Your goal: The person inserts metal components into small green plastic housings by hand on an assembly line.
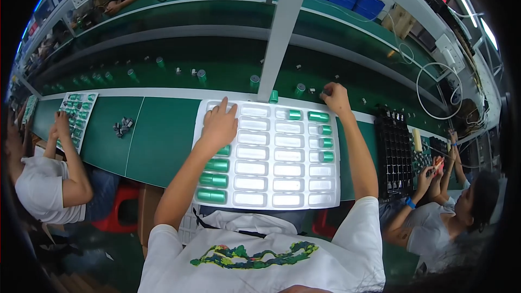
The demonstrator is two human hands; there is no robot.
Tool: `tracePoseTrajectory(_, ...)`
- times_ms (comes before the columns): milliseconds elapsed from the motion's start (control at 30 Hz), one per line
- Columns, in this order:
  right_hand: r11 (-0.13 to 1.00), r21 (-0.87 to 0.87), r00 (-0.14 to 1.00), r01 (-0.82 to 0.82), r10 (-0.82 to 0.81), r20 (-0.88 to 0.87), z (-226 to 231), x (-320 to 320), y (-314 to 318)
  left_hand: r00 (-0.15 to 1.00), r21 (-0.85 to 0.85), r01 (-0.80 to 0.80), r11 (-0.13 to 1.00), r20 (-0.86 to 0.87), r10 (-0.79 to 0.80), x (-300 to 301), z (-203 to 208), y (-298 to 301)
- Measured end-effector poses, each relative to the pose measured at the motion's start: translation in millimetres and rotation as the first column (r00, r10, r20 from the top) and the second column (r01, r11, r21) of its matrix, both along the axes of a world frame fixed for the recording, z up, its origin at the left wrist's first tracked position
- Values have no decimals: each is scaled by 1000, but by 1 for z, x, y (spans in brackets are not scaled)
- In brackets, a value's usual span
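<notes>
A white moulded tray [271, 154] with rows of pockets lies on the green bench in front of me. Green metal cylinders [213, 180] fill its left column, and a few more green cylinders [324, 142] sit in its right columns. My left hand [220, 125] rests flat on the tray's upper left, fingers spread over the pockets. My right hand [335, 96] reaches past the tray's far right corner to the conveyor belt, fingers pinched around a small part there; what it holds is too small to tell.
Green cylinders [202, 75] stand scattered along the dark conveyor behind the tray. A grey post [282, 27] rises at the belt's edge. A black gridded tray [394, 152] lies to the right. People work at both sides; the left one has a similar tray [77, 113].
</notes>
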State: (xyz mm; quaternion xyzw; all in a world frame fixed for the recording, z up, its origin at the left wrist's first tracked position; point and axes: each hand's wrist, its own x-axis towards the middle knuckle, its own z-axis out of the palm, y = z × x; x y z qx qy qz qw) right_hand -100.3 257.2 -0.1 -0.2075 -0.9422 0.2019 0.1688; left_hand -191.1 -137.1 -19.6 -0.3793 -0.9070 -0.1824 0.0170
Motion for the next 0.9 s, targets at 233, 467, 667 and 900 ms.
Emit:
tracePoseTrajectory(233, 964, 179, 970, -198, 220, -109, -4, -25, -9, 988, 186, -69, 980, 152, 40, -13, 0, -15)
tracePoseTrajectory(467, 926, -269, 964, -265, 251, -84, 13, -32, -8, 996, 300, 69, 952, 39, -85, -23, 4, -33)
tracePoseTrajectory(667, 192, -848, 868, -493, 172, -466, 35, 19, -53, 844, 533, -229, 815, 526, -107, -16, 42, -38)
tracePoseTrajectory(900, -265, -881, 853, -393, 253, -457, 58, 75, -150, 134, 574, -660, 485, 725, -676, 47, 57, -12)
